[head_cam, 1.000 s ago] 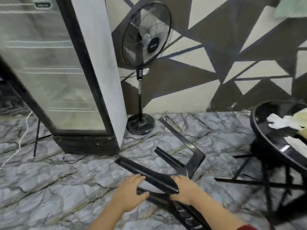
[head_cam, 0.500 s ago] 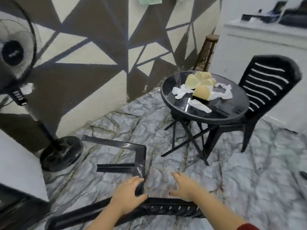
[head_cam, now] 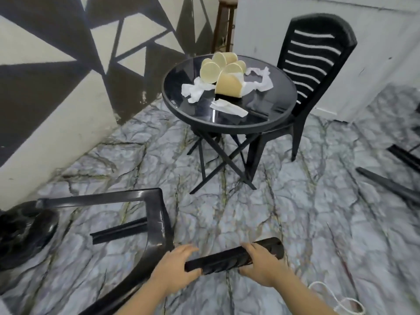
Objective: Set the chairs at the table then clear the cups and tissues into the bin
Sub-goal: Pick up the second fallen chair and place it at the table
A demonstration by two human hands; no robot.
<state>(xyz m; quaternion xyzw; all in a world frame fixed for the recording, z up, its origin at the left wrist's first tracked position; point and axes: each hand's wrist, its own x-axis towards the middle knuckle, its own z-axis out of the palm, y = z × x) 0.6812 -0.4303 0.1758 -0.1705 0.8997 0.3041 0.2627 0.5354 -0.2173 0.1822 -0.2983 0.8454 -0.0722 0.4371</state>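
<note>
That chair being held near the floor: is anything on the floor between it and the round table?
Nothing visible blocks it. Both the left hand and right hand grip the tipped chair, and the marble floor up to the table looks bare. The fan base sits off to the left.

I have only one view, worn on my head, wide-angle, looking forward and steeply down. My two hands, left and right, sit closest to it at the bottom centre of the frame, my forearms running off the lower edge. The grey marble-patterned floor fills the middle. Farther off, in the upper centre, stands the round black glass-topped table, seen from above. The wall painted with dark and cream triangles slants across the upper left, its straight lines bowed by the lens.
</note>
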